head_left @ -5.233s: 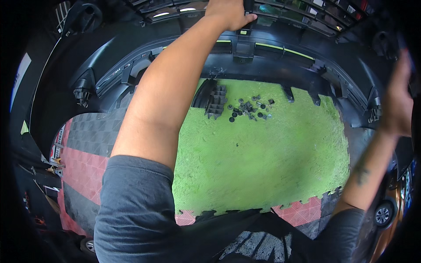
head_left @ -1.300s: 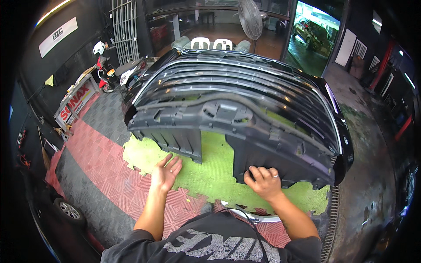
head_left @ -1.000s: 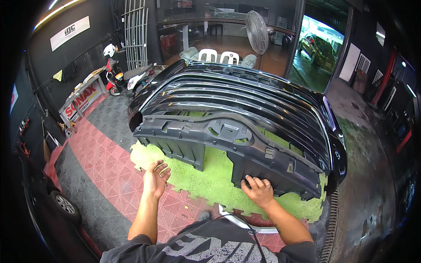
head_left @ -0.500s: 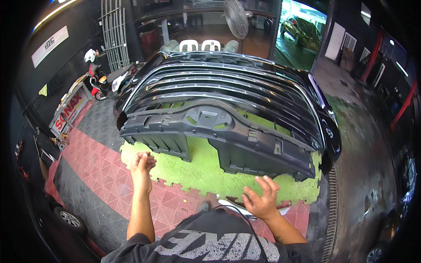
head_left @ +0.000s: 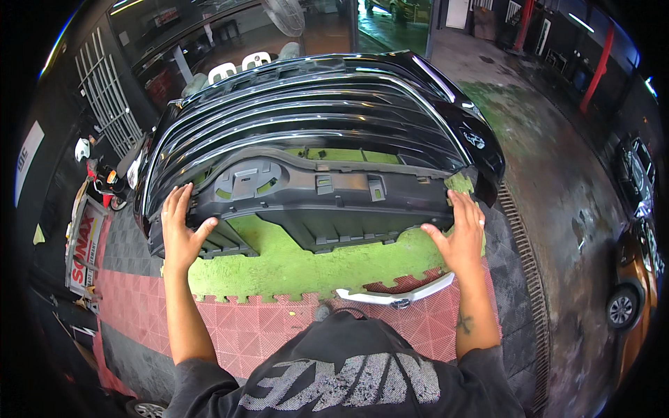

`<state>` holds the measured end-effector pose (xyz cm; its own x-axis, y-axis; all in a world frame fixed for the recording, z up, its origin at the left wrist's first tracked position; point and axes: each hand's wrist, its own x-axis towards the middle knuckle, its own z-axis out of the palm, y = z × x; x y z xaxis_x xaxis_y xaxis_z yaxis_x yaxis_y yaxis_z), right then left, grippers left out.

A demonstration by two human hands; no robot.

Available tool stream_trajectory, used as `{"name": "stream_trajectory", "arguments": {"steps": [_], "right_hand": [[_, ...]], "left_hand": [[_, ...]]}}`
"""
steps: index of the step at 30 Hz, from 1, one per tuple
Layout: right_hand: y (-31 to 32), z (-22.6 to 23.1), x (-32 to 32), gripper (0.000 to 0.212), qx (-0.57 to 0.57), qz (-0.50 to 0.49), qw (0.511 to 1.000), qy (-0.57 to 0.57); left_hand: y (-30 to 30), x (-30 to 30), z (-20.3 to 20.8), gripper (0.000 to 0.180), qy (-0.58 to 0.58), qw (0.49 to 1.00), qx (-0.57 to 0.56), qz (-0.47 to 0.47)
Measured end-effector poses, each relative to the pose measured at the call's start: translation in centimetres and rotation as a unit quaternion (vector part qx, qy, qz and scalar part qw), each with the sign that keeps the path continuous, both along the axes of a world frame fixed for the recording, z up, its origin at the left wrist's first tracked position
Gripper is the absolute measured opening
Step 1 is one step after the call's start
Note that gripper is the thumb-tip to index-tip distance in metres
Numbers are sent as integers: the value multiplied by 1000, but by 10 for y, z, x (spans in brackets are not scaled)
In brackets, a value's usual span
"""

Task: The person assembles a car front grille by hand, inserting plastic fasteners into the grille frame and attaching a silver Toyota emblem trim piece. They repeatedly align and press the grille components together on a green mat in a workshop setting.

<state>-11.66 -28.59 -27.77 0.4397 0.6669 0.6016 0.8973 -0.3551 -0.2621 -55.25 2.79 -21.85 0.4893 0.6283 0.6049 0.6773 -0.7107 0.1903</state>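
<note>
A long black plastic panel (head_left: 282, 196) with clip slots and a raised middle lies in front of me, along the near edge of a glossy black car bumper (head_left: 481, 141) with chrome-edged grille bars (head_left: 306, 113). At the panel's left end is my left hand (head_left: 181, 237), fingers spread and thumb apart. My right hand (head_left: 460, 235) is at the other end, likewise open with its thumb out. Whether the fingertips touch the panel, I cannot tell. Beneath these parts is a green foam mat (head_left: 272, 273) with a jigsaw edge.
A silver-white curved trim piece (head_left: 397, 297) lies by the mat's near edge, close to my body. Red floor tiles (head_left: 240, 331) surround the mat. A drain grate (head_left: 527, 272) runs along the right. White chairs (head_left: 256, 60), a fan (head_left: 284, 17) and a scooter (head_left: 110, 181) stand farther off.
My hands have moved forward and farther apart, out to the panel's two ends. The left fingers, curled before, are now spread. My view has turned right, and the silver-white trim shows more fully.
</note>
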Motion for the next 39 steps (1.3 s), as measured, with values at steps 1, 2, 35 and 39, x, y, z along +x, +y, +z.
{"name": "stream_trajectory", "arguments": {"steps": [1,2,35,39], "right_hand": [[0,2,6,86,1,-1,999,33],[0,4,12,88,3,-2,998,67],[-33,-53,-74,77,144,18,989,10],[-68,-102,-143,67,105,95,987,80]], "left_hand": [[6,4,-2,84,24,1000,2,-2],[14,5,-8,94,-12,998,-60,-29],[-198,-146,-218,28,-132,947,-211,203],[-204,-159,-257,33,-87,909,-405,39]]}}
